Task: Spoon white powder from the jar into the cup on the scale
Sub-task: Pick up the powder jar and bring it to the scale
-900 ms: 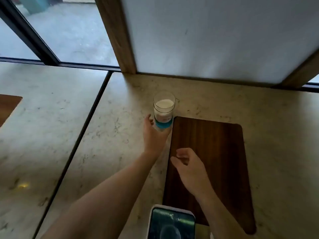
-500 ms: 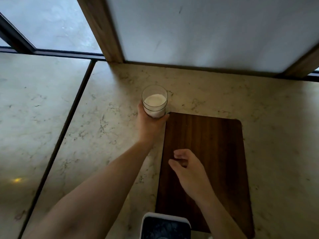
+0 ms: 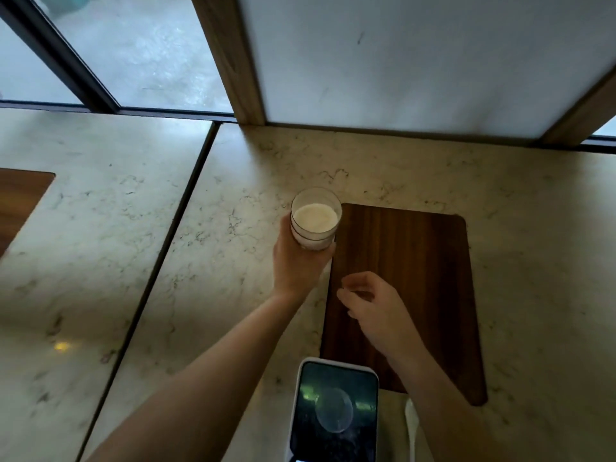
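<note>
Fingers of the left hand [image 3: 297,261] wrap around the lower part of a clear glass jar [image 3: 316,219], gripping it from the near side. The jar is upright, open at the top and holds white powder [image 3: 315,217] to well over half its depth. It is at the far left corner of a dark wooden board [image 3: 410,278], over the board's left edge; whether it rests on the surface or is lifted cannot be told.

The right hand [image 3: 375,311] hovers above the near left part of the board, fingers loosely curled with thumb and forefinger close together, holding nothing that can be seen.

The board lies on a pale marble-patterned countertop [image 3: 233,195]. Near the bottom edge of the view, between the two forearms, a phone [image 3: 335,411] in a white case lies with its screen lit. Just to its right a white spoon-like handle [image 3: 411,425] shows, partly hidden by the right forearm. Beyond the counter stand a white panel [image 3: 416,61] framed in wood and a window [image 3: 140,51].
</note>
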